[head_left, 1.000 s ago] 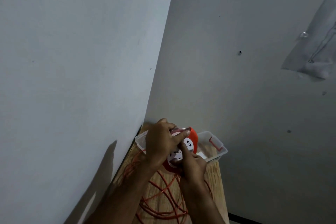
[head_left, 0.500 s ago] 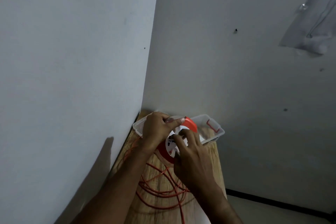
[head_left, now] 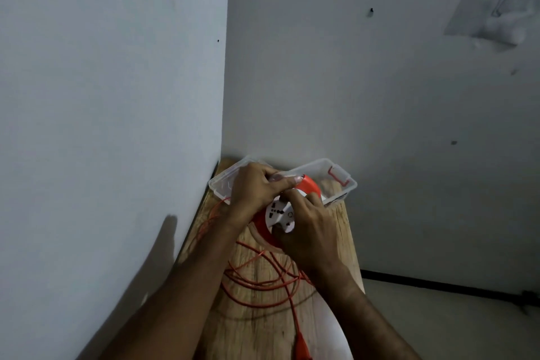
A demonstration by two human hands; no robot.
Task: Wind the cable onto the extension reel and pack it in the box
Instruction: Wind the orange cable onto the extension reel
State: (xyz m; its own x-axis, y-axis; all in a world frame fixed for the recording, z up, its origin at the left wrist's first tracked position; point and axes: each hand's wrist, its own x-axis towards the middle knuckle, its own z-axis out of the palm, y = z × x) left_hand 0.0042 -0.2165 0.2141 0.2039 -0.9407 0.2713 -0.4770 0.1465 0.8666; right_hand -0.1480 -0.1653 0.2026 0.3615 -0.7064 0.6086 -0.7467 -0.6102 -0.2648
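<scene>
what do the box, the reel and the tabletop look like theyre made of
The box looks like clear, glossy plastic: the wood shows through its walls, and it has red clips. The reel seems to be smooth moulded plastic, an orange rim around a white socket face. The tabletop shows pale wood grain with a matt finish; solid wood or printed laminate cannot be told.
</scene>
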